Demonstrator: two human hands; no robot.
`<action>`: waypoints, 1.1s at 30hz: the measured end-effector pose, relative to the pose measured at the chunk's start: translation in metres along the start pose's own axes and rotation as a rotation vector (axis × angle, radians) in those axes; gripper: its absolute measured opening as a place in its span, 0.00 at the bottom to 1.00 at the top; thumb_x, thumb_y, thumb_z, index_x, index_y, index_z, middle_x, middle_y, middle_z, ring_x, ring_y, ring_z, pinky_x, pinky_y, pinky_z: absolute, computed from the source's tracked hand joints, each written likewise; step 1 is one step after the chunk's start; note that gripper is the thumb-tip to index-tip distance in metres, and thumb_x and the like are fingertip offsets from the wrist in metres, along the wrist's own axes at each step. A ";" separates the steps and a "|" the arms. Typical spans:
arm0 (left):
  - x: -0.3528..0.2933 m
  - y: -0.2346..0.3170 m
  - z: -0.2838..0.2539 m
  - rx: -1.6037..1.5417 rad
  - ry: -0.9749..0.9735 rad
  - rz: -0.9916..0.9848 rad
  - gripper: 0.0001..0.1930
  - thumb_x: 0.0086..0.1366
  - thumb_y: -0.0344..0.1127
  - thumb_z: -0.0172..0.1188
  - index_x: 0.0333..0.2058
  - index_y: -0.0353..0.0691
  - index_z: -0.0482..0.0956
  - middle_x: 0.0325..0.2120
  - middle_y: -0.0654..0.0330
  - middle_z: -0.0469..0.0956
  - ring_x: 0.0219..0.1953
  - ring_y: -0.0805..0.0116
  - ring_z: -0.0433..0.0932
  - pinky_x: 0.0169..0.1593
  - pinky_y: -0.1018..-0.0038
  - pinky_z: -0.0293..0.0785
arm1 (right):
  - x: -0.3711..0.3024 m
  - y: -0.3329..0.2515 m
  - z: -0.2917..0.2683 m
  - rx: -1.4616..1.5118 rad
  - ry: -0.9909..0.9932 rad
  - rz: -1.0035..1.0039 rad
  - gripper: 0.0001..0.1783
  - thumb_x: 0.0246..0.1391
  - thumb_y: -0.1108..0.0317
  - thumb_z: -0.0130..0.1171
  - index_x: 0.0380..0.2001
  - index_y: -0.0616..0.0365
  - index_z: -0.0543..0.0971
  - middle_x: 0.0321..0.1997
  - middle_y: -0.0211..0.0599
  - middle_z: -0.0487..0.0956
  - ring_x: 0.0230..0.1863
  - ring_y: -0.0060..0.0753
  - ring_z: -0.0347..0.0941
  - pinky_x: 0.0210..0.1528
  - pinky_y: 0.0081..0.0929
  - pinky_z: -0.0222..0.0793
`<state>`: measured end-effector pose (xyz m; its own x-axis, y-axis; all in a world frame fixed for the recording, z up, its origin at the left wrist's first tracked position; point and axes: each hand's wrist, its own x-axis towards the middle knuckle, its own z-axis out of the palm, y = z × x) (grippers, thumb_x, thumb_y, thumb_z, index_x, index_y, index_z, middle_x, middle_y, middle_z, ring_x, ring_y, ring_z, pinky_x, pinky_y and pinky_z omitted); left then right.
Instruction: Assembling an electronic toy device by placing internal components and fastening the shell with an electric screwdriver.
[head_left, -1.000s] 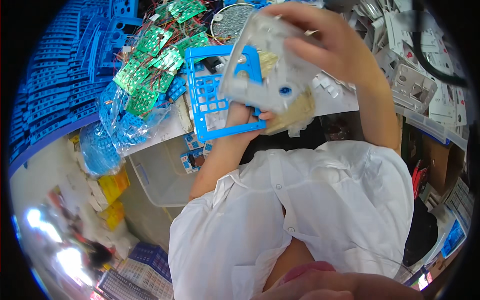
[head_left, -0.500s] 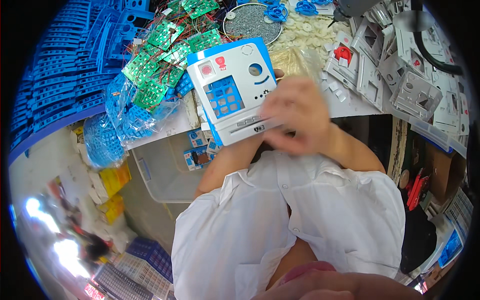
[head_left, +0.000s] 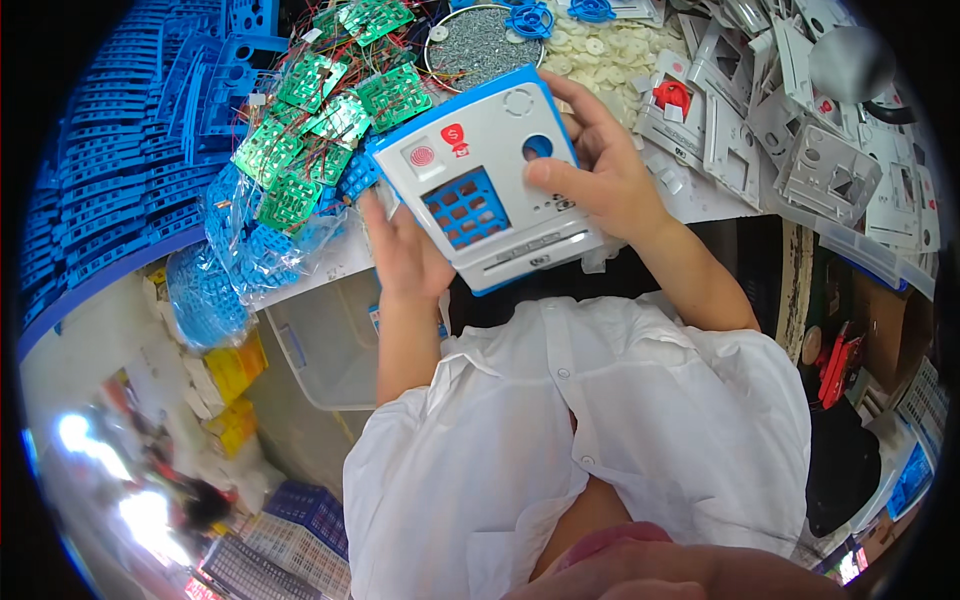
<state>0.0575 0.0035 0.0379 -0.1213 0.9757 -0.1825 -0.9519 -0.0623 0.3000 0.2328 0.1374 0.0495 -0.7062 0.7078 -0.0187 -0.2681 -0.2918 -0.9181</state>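
Note:
A white-and-blue plastic toy panel point(head_left: 470, 185), with a square window over a blue grid, a round hole and small red prints, is held tilted above the table's near edge. My right hand point(head_left: 610, 180) grips its right side, with the thumb on the white face near the round hole and some fingers hidden behind. At the panel's lower left edge is my left hand point(head_left: 408, 245), its fingers stretched out and slightly blurred. The panel covers part of that hand, and I cannot tell whether it touches.
Green circuit boards point(head_left: 340, 118) with thin wires lie beyond the panel, near stacked blue plastic parts point(head_left: 120, 150). A round tray of small screws point(head_left: 485, 48) sits at the back, beside pale discs point(head_left: 600, 60). White panels point(head_left: 740, 140) crowd the right; a clear bin point(head_left: 320, 350) stands below.
My right hand has moved from the panel's lower front onto its right side. The left hand now shows at the lower left edge. The panel has turned counterclockwise and shifted slightly right.

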 end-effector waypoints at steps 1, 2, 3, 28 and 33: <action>-0.009 0.000 -0.002 0.094 0.026 0.051 0.35 0.71 0.50 0.59 0.66 0.31 0.61 0.61 0.43 0.72 0.61 0.50 0.75 0.60 0.57 0.78 | 0.002 0.003 0.002 0.001 -0.001 -0.001 0.47 0.55 0.73 0.71 0.73 0.60 0.57 0.58 0.45 0.78 0.58 0.31 0.76 0.60 0.30 0.74; -0.014 -0.002 -0.004 0.231 0.062 0.103 0.34 0.70 0.47 0.60 0.66 0.30 0.61 0.61 0.44 0.72 0.60 0.50 0.77 0.60 0.57 0.79 | 0.004 0.006 0.005 0.004 -0.007 -0.002 0.48 0.55 0.73 0.72 0.73 0.60 0.56 0.59 0.44 0.78 0.58 0.31 0.76 0.60 0.31 0.73; -0.018 -0.005 -0.007 0.369 0.104 0.149 0.34 0.69 0.43 0.62 0.65 0.30 0.62 0.60 0.44 0.73 0.59 0.50 0.78 0.59 0.56 0.79 | 0.005 0.008 0.007 0.006 -0.013 -0.003 0.48 0.55 0.73 0.72 0.74 0.60 0.56 0.59 0.44 0.77 0.59 0.31 0.75 0.60 0.31 0.73; -0.027 -0.025 -0.014 0.571 0.320 0.335 0.29 0.65 0.24 0.56 0.65 0.31 0.63 0.57 0.47 0.76 0.56 0.56 0.80 0.60 0.61 0.76 | -0.018 -0.009 0.008 -0.208 -0.170 -0.024 0.43 0.65 0.68 0.62 0.75 0.64 0.52 0.67 0.45 0.69 0.66 0.31 0.68 0.67 0.30 0.65; -0.031 -0.020 -0.019 0.633 0.298 0.309 0.32 0.63 0.23 0.59 0.66 0.32 0.62 0.58 0.47 0.75 0.57 0.57 0.79 0.61 0.61 0.75 | -0.020 -0.009 0.009 -0.177 -0.202 -0.017 0.44 0.65 0.70 0.61 0.76 0.65 0.50 0.70 0.45 0.67 0.68 0.32 0.65 0.68 0.30 0.62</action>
<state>0.0749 -0.0297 0.0193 -0.5126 0.8298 -0.2207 -0.5299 -0.1034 0.8417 0.2432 0.1203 0.0612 -0.8238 0.5637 0.0601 -0.1748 -0.1517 -0.9728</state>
